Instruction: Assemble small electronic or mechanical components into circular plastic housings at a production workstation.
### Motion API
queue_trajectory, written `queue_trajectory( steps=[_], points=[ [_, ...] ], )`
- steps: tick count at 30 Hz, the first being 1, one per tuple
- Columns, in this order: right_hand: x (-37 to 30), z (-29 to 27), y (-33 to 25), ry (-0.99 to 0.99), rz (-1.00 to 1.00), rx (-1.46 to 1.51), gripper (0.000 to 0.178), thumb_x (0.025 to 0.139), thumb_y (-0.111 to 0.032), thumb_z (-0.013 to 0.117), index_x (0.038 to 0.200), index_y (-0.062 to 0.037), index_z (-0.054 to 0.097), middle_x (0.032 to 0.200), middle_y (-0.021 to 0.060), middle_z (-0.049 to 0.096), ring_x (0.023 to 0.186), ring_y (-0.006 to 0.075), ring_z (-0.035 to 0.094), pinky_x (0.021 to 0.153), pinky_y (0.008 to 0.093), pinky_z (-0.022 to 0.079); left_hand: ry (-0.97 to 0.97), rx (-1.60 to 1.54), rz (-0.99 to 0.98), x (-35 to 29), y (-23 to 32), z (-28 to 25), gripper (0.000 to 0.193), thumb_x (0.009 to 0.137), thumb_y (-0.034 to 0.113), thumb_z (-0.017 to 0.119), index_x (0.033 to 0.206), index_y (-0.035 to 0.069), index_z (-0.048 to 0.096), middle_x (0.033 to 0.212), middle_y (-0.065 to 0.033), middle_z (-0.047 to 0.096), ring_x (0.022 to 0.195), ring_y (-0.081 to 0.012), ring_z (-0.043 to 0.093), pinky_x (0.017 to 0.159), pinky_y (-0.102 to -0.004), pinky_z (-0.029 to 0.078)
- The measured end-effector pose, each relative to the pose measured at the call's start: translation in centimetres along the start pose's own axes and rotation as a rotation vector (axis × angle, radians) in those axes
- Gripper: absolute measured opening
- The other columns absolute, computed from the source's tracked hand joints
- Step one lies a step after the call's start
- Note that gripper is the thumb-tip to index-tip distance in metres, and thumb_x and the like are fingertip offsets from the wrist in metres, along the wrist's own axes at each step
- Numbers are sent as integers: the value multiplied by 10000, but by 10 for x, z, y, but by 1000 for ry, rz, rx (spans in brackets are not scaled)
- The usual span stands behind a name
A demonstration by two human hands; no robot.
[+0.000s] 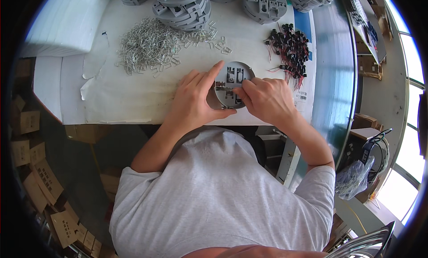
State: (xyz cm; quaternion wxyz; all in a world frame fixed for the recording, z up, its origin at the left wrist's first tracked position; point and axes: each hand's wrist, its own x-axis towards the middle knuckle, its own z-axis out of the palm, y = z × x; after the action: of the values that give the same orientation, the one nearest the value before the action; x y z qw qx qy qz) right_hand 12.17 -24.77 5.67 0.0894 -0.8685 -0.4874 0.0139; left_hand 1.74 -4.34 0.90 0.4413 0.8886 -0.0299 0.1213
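A round grey plastic housing (231,83) with a raised rim and dark recesses inside lies near the front edge of the worktable. My left hand (195,94) curves around its left side, thumb at the near rim and index finger reaching to the far rim. Over its right side is my right hand (266,96), fingers curled and thumb pressed down inside the rim. Whatever small part the right fingertips may pinch is hidden. Beyond my left hand spreads a pile of small U-shaped clear or metallic pieces (149,43).
Stacks of similar grey housings (187,18) stand along the far side, with another stack (266,8) farther right. Small black parts with red wires (289,48) lie heaped at the right. White foam-like material (67,24) stands at the far left; cardboard boxes (44,178) sit beyond the table's left.
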Motion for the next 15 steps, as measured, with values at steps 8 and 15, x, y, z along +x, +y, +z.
queue_trajectory(
  steps=[8,15],
  points=[
    [5,-14,-13,-98,17,-125,401,1026,-369,694,737,-105,607,626,66,622,516,281,635,476,428,478,15,14,28,-1,-3,3,1130,641,405,982,1592,70,472,980,-66,688,976,-284,639,971,-453,488],
    [6,-19,-17,-89,8,-174,402,1037,-402,673,748,-127,622,607,50,594,511,245,641,465,393,472,-8,13,1,-1,-2,1,1106,670,455,961,1588,70,479,979,-80,674,975,-288,639,971,-458,488]
  ],
)
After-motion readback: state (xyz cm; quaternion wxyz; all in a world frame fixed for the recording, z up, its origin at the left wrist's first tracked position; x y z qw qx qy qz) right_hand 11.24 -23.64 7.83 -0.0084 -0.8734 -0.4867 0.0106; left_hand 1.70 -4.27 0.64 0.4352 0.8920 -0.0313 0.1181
